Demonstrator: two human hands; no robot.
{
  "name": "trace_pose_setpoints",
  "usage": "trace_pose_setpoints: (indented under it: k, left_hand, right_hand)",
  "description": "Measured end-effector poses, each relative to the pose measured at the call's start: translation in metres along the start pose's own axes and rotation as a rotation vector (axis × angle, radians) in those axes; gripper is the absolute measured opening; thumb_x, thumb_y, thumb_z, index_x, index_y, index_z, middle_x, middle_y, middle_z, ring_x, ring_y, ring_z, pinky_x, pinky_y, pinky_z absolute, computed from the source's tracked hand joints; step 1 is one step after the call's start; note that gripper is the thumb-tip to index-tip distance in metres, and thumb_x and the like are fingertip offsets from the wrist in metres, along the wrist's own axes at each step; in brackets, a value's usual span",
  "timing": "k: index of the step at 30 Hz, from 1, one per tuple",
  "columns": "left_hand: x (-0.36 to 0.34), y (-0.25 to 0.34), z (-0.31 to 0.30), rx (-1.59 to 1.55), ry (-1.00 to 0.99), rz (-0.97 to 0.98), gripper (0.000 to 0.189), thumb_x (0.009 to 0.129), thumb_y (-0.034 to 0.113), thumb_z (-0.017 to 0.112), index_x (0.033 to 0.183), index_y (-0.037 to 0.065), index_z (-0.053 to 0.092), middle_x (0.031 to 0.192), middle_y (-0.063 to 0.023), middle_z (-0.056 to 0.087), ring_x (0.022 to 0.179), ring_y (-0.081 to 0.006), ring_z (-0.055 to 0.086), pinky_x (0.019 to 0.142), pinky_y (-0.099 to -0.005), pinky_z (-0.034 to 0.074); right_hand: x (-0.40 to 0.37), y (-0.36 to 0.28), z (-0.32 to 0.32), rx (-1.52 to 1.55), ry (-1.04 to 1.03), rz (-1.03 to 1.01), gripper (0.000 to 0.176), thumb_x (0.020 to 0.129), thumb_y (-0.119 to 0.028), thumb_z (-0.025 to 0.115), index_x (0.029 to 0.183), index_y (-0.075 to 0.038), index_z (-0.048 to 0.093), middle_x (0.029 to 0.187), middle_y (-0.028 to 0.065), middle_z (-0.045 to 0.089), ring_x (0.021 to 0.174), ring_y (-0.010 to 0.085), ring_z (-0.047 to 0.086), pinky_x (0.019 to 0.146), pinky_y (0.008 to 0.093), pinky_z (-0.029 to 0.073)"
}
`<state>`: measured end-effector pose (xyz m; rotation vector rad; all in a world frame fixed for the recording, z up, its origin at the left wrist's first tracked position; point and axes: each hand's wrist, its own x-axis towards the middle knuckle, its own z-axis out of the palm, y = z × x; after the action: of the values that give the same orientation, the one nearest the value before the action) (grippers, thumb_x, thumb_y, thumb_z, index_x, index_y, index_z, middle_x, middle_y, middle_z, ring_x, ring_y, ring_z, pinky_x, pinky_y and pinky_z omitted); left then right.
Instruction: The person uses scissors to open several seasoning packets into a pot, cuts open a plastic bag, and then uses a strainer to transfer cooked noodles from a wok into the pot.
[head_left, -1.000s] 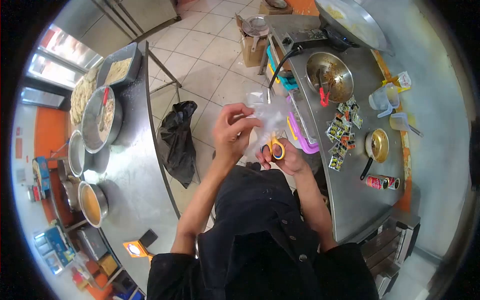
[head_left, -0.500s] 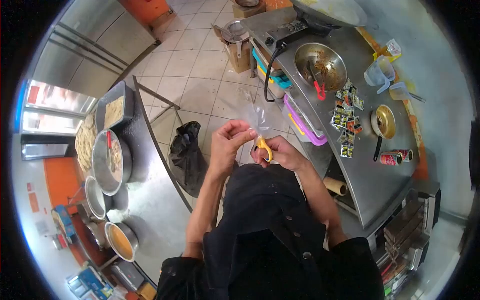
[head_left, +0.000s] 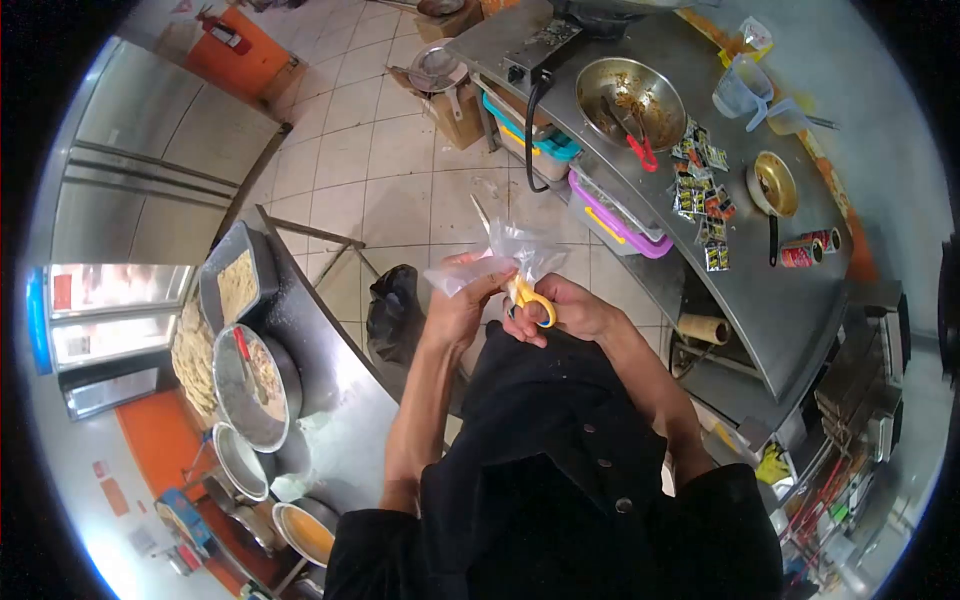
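Yellow-handled scissors (head_left: 536, 303) are in my right hand (head_left: 575, 312), its fingers wrapped round the handle loops. A bare blade tip pokes out beyond the plastic, pointing away from me. My left hand (head_left: 462, 300) pinches a clear plastic bag (head_left: 525, 250), part of which spreads over the fingers. The bag lies against the scissors, and the blades are partly hidden by it. Both hands are close together in front of my dark apron (head_left: 530, 365), above the tiled floor.
On the right-hand steel table (head_left: 740, 320) are a steel bowl with red tongs (head_left: 640, 150), several sachets (head_left: 692, 190), a small pan (head_left: 772, 185) and cans (head_left: 800, 252). The left table (head_left: 345, 425) bears a flour bowl (head_left: 255, 400) and tray (head_left: 240, 285). A black bag (head_left: 393, 310) stands on the floor.
The scissors have moved forward into the plastic bag, and a blade now shows past it. More of the bag is spread over my left hand. The view has shifted slightly.
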<state>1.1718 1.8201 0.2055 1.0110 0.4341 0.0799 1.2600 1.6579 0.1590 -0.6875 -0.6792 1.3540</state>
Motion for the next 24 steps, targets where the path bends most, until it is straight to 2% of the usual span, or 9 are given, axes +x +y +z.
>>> trace_pose_setpoints:
  k: [2, 5, 7, 8, 11, 13, 17, 20, 24]
  left_hand:
    - [0.001, 0.003, -0.001, -0.018, 0.045, 0.013, 0.017, 0.083, 0.006, 0.075, 0.097, -0.002, 0.069, 0.092, -0.0075, 0.070, 0.083, -0.0156, 0.066, 0.076, -0.0287, 0.052]
    - [0.007, 0.001, -0.008, -0.067, 0.103, -0.077, 0.017, 0.086, 0.010, 0.074, 0.098, -0.001, 0.069, 0.093, -0.0069, 0.070, 0.084, -0.0150, 0.065, 0.078, -0.0282, 0.051]
    - [0.010, 0.002, -0.009, -0.087, 0.092, -0.050, 0.016, 0.091, 0.011, 0.068, 0.100, -0.001, 0.069, 0.098, -0.0089, 0.070, 0.092, -0.0199, 0.065, 0.088, -0.0336, 0.049]
    - [0.012, 0.003, -0.009, -0.082, 0.084, -0.055, 0.016, 0.091, 0.011, 0.068, 0.100, -0.001, 0.069, 0.098, -0.0089, 0.070, 0.092, -0.0199, 0.065, 0.088, -0.0336, 0.049]
    - [0.022, 0.004, -0.012, -0.109, 0.041, 0.000, 0.017, 0.092, 0.013, 0.067, 0.100, -0.002, 0.069, 0.097, -0.0095, 0.071, 0.089, -0.0209, 0.067, 0.087, -0.0356, 0.051]
    - [0.031, 0.005, -0.013, -0.104, 0.065, 0.045, 0.015, 0.093, 0.014, 0.067, 0.097, 0.000, 0.070, 0.094, -0.0096, 0.072, 0.085, -0.0211, 0.067, 0.085, -0.0358, 0.051]
    - [0.036, 0.022, -0.009, -0.111, 0.002, 0.076, 0.015, 0.094, 0.014, 0.066, 0.095, 0.000, 0.071, 0.094, -0.0094, 0.072, 0.084, -0.0208, 0.067, 0.085, -0.0351, 0.051]
    - [0.040, 0.031, -0.004, -0.148, -0.001, 0.112, 0.012, 0.092, 0.015, 0.069, 0.096, 0.003, 0.070, 0.093, -0.0066, 0.072, 0.080, -0.0155, 0.068, 0.080, -0.0312, 0.053]
    - [0.054, 0.044, -0.017, -0.154, 0.095, 0.214, 0.014, 0.092, 0.016, 0.070, 0.095, 0.003, 0.070, 0.092, -0.0067, 0.071, 0.084, -0.0165, 0.068, 0.083, -0.0337, 0.053]
  right_hand:
    - [0.005, 0.002, 0.005, 0.059, 0.013, -0.025, 0.042, 0.096, -0.038, 0.063, 0.074, -0.002, 0.060, 0.077, 0.0088, 0.056, 0.067, 0.0152, 0.053, 0.058, 0.0255, 0.043]
    - [0.007, -0.001, 0.012, 0.070, 0.035, -0.024, 0.043, 0.096, -0.040, 0.062, 0.074, -0.003, 0.059, 0.078, 0.0091, 0.055, 0.066, 0.0141, 0.051, 0.058, 0.0258, 0.043]
    - [0.008, -0.003, 0.017, 0.113, 0.074, -0.016, 0.022, 0.092, -0.017, 0.060, 0.074, -0.005, 0.060, 0.079, 0.0077, 0.057, 0.061, 0.0134, 0.052, 0.059, 0.0256, 0.043]
    - [0.007, -0.003, 0.018, 0.114, 0.082, -0.023, 0.022, 0.092, -0.017, 0.060, 0.074, -0.005, 0.060, 0.079, 0.0077, 0.057, 0.061, 0.0134, 0.052, 0.059, 0.0256, 0.043]
    - [0.005, -0.004, 0.020, 0.088, 0.093, -0.038, 0.023, 0.092, -0.018, 0.060, 0.073, -0.006, 0.060, 0.080, 0.0080, 0.058, 0.061, 0.0135, 0.051, 0.059, 0.0259, 0.043]
    - [0.003, -0.003, 0.019, 0.018, 0.083, -0.047, 0.045, 0.097, -0.042, 0.060, 0.074, -0.003, 0.058, 0.079, 0.0091, 0.055, 0.064, 0.0147, 0.051, 0.058, 0.0268, 0.044]
    - [0.000, -0.004, 0.020, -0.011, 0.078, -0.046, 0.045, 0.097, -0.042, 0.060, 0.074, -0.004, 0.057, 0.078, 0.0085, 0.055, 0.064, 0.0145, 0.051, 0.059, 0.0270, 0.044]
    - [-0.003, -0.003, 0.019, 0.008, 0.051, -0.057, 0.045, 0.096, -0.044, 0.061, 0.075, -0.004, 0.059, 0.078, 0.0088, 0.055, 0.066, 0.0147, 0.051, 0.059, 0.0273, 0.044]
    - [-0.016, -0.005, 0.023, -0.109, 0.053, -0.057, 0.047, 0.092, -0.049, 0.064, 0.077, -0.004, 0.060, 0.078, 0.0082, 0.056, 0.070, 0.0156, 0.053, 0.061, 0.0281, 0.044]
